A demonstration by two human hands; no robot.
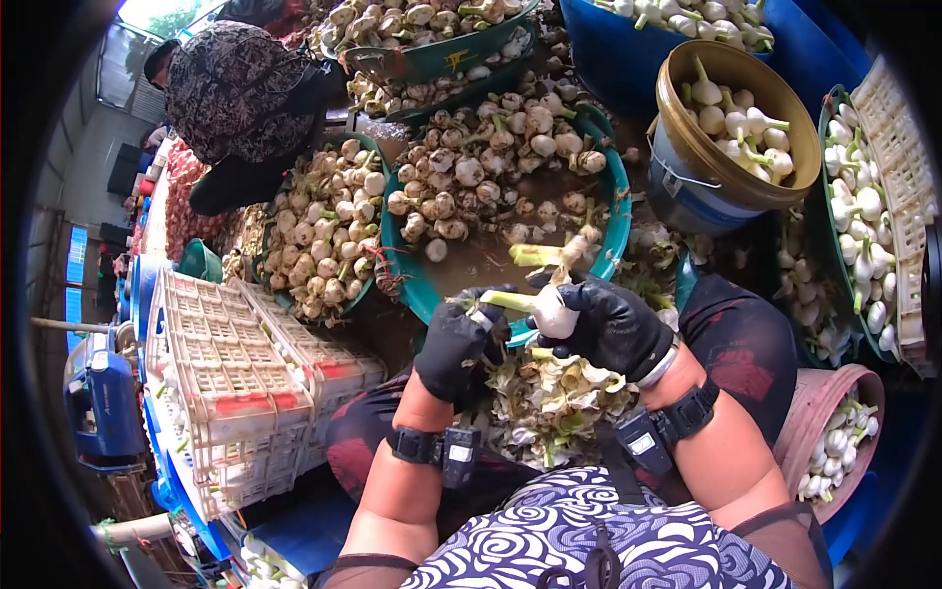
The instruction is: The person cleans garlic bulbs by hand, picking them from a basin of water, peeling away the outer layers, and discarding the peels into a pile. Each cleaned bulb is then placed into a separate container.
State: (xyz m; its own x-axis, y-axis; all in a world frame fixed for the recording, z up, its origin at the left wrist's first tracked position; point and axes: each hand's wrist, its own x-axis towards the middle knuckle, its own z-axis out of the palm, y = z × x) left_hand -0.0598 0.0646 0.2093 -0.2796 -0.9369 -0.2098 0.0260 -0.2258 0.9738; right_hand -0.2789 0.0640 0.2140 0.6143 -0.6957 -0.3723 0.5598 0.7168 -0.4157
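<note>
My right hand [613, 329], in a black glove, is closed round a white garlic bulb [556, 312] in front of my lap. The bulb's green stem [508, 300] points left, toward my left hand [454, 339]. That hand, gloved in black too, has its fingers curled at the stem's end; a small pale thing shows at the fingertips, too small to name. Just above the held bulb is another stemmed piece of garlic [561, 253]. Loose peeled skins [564, 398] lie below my hands. Beyond them stands a green tub [616, 201] with many unpeeled bulbs.
A bucket [672, 147] of peeled garlic stands at the upper right, a pink tub [790, 432] at the lower right. White plastic crates [235, 378] are at the left. Another person [240, 93] bends over at the upper left, near a tub of bulbs [319, 236].
</note>
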